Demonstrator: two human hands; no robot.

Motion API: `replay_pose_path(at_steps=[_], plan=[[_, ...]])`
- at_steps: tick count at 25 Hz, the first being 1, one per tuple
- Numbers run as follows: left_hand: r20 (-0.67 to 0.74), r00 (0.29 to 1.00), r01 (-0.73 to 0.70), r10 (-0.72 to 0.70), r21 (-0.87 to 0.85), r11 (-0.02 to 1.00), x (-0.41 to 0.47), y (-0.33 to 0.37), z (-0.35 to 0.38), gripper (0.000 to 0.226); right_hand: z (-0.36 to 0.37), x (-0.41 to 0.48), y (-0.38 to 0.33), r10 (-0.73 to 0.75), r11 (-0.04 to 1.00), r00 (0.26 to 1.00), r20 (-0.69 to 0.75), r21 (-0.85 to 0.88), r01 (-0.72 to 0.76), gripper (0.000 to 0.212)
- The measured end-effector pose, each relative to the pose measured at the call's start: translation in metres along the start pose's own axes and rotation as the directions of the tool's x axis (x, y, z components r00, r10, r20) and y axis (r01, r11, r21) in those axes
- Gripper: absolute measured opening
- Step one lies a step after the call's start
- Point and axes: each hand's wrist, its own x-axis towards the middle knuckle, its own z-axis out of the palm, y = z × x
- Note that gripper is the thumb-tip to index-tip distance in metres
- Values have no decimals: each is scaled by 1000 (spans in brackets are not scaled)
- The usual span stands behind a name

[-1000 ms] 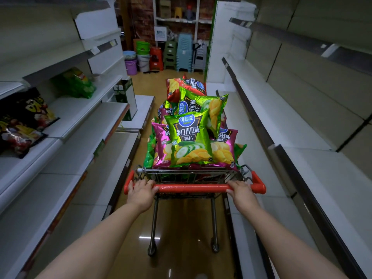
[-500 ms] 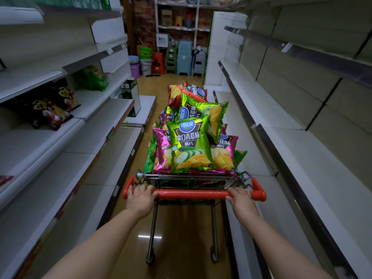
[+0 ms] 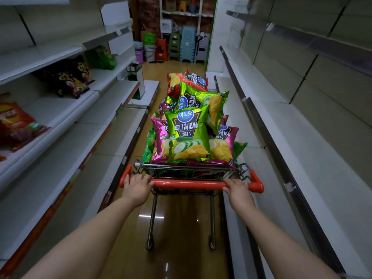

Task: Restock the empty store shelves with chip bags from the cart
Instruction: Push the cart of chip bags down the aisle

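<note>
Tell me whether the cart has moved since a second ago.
Yes. The cart rolled backward: the black snack bags on the left shelf now lie farther ahead.

both hands grip the cart handle.

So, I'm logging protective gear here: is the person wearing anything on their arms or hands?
No gloves or sleeves show; left forearm and right forearm are bare, no watch or bracelet. The left hand seems to carry a thin ring on one finger; the right hand shows none.

Single head view, forward and down, along aisle
</note>
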Motion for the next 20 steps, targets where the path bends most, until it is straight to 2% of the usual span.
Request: replay_pose_path(at_steps=[10, 20], plan=[[20, 1000, -22, 22, 10, 1000, -164, -8, 23, 43, 11, -170, 4, 48, 999, 998, -39, 12, -48, 41], [9, 999, -40, 40, 6, 999, -322, -17, 47, 43, 24, -321, 18, 76, 997, 996, 56, -34, -74, 44]])
